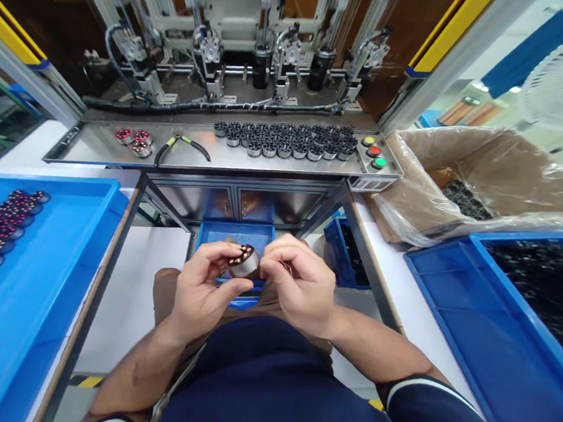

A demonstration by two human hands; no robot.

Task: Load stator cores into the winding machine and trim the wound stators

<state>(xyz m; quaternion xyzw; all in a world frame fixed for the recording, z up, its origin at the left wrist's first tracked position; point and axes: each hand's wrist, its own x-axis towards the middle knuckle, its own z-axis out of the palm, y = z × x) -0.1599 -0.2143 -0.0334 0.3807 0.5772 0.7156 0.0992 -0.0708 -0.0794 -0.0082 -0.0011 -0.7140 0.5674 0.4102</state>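
Note:
My left hand (207, 287) grips a motor stator (245, 262) between thumb and fingers, in front of my body. The stator is a short metal cylinder with copper windings showing on its dark end face. Close against its right side, my right hand (299, 282) is closed in a pinch. A thin copper-coloured wire (285, 265) shows at the pinching fingertips; whether its other end joins the stator I cannot make out. Both hands are above a blue bin (210, 231) below the bench.
On the metal ledge (186, 162) lie wound stators (141, 144), green-handled cutters (183, 145) and rows of black-topped stators (285, 142). Coloured buttons (373, 152) sit at its right end. A blue tray (30, 280) of stators stands left; a lined carton (504, 169) and a blue crate (451, 307) stand right.

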